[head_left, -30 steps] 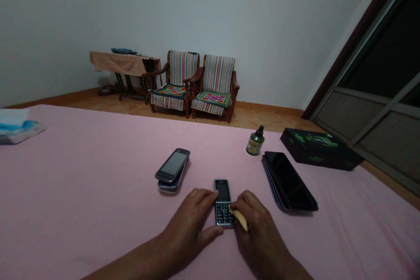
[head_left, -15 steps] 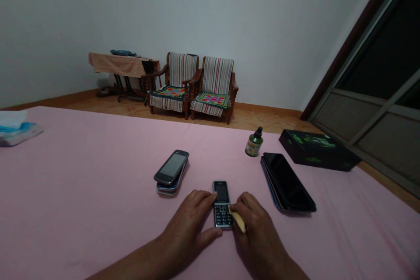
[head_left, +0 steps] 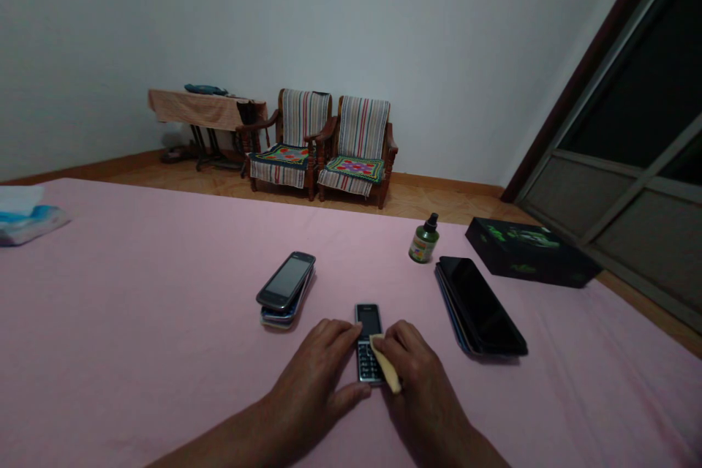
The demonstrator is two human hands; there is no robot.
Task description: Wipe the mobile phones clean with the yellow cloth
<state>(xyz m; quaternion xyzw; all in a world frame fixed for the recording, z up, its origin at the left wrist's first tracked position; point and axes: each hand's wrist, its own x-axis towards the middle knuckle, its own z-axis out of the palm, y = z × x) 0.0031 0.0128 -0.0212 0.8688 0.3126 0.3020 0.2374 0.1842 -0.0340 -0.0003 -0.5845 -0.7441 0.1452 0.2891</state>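
A small keypad phone [head_left: 367,320] lies face up on the pink cloth [head_left: 164,292], its screen end pointing away from me. My left hand [head_left: 322,373] rests at its left side, with fingertips on the upper left edge and the thumb at the lower left corner. In my right hand [head_left: 417,380] is a folded pale yellow cloth [head_left: 388,371], pinched between thumb and fingers and pressed on the right part of the keypad. The cloth and fingers hide some of the keys.
Stacked phones [head_left: 286,281] lie to the left, stacked dark tablets [head_left: 482,307] to the right. Behind are a green spray bottle [head_left: 424,240] and a black box [head_left: 529,252]. A tissue pack [head_left: 33,223] sits far left. Two chairs [head_left: 354,135] stand beyond.
My right hand has moved slightly left with the yellow cloth, which now covers more of the keypad. My left hand holds nearly the same place on the phone.
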